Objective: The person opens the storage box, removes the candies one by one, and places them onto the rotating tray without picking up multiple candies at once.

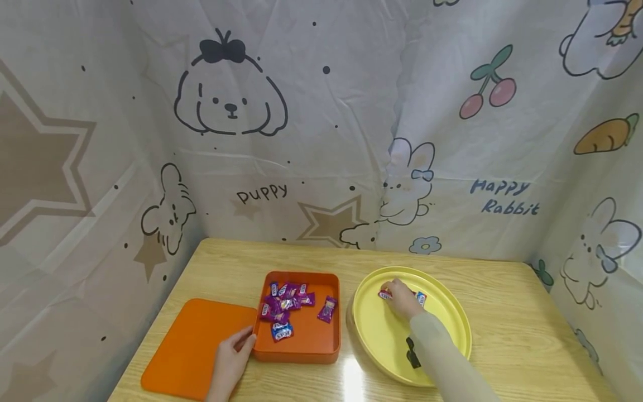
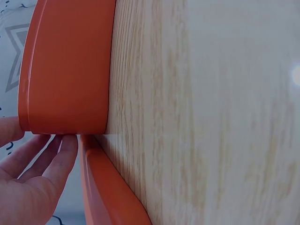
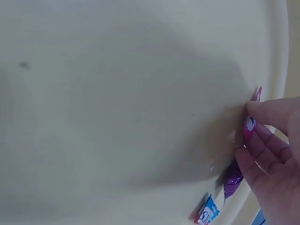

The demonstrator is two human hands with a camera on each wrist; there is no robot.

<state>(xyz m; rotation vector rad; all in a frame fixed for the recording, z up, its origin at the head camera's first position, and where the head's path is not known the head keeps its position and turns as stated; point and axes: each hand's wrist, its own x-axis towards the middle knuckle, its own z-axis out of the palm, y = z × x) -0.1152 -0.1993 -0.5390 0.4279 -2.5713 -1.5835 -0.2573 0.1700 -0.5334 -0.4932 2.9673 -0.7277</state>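
Observation:
My right hand reaches into the round yellow tray. Its thumb and fingertips pinch a small wrapped candy near the tray's rim. Beside those fingers lie a purple candy and a blue-and-red candy. My left hand touches the left wall of the square orange box, its fingers fairly straight against the side and the thumb at the rim. Several purple candies are heaped at the box's back left, with a blue candy in front and one purple candy apart at the right.
Left of the box, a flat orange lid lies on the wooden table, partly behind the left hand. A black wrist strap piece shows by the right sleeve. Printed cloth hangs round the table's back and sides.

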